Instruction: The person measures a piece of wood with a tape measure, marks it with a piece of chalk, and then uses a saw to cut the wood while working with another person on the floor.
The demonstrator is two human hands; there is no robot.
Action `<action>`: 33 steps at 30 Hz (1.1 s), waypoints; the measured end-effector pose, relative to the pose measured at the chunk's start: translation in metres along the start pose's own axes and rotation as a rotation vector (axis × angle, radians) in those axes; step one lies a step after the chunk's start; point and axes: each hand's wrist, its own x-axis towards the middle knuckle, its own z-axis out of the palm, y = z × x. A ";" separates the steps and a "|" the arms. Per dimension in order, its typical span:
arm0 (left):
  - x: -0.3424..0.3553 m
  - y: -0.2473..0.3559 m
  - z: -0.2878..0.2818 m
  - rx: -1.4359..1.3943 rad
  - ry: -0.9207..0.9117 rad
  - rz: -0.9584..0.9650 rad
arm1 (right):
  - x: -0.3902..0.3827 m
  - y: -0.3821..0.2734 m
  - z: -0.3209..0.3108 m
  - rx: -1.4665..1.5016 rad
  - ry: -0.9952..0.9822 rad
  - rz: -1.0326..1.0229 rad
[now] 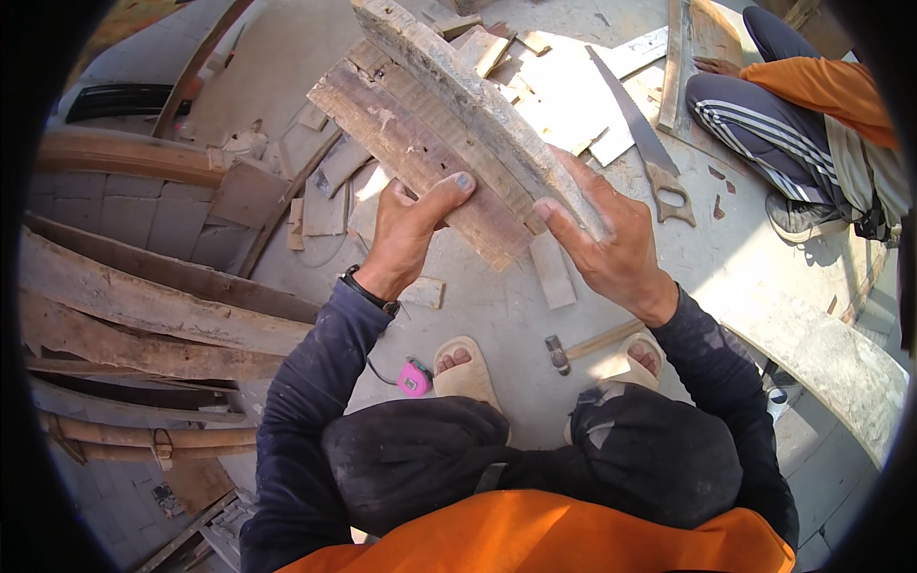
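Both my hands hold up a worn wooden piece made of boards set at an angle, above the floor in front of me. My left hand (417, 224) grips the lower edge of its flat, reddish-brown board (401, 143), thumb on top. Around the near end of the upright, plaster-stained board (478, 100) my right hand (608, 234) is closed, its thumb on the inner side. Below, between my feet, lie a hammer (594, 346) with a wooden handle and a pink tape measure (414, 379).
A handsaw (645, 143) rests on the floor ahead to the right, beside scattered wood offcuts (554, 86). Another person (802, 124) crouches at the far right, a hand on a board. Long planks (143, 296) are stacked on my left; a pale board (826, 368) lies at right.
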 end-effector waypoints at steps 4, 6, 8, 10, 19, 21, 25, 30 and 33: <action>-0.004 -0.004 -0.018 0.040 0.009 -0.020 | -0.001 -0.009 -0.003 0.038 -0.220 0.035; -0.002 0.000 -0.023 0.061 -0.019 -0.013 | 0.004 -0.011 -0.013 0.133 -0.343 0.071; -0.001 0.002 -0.028 0.062 -0.072 0.008 | 0.009 -0.009 -0.019 0.314 -0.430 0.146; -0.003 0.003 -0.030 0.148 -0.127 -0.001 | 0.020 -0.011 -0.015 0.426 -0.374 0.289; -0.005 -0.024 -0.022 0.352 -0.154 0.035 | 0.022 -0.005 0.013 0.453 -0.478 0.280; -0.008 -0.034 -0.034 0.352 -0.111 0.038 | 0.022 -0.008 0.008 0.431 -0.540 0.321; -0.006 -0.063 -0.057 0.374 -0.032 0.059 | 0.018 -0.008 0.004 0.431 -0.655 0.338; -0.019 -0.068 -0.054 0.358 -0.005 0.035 | 0.017 -0.014 0.014 0.101 -0.694 0.289; -0.027 -0.071 -0.055 0.343 -0.084 0.024 | 0.028 -0.001 0.025 0.003 -0.620 0.280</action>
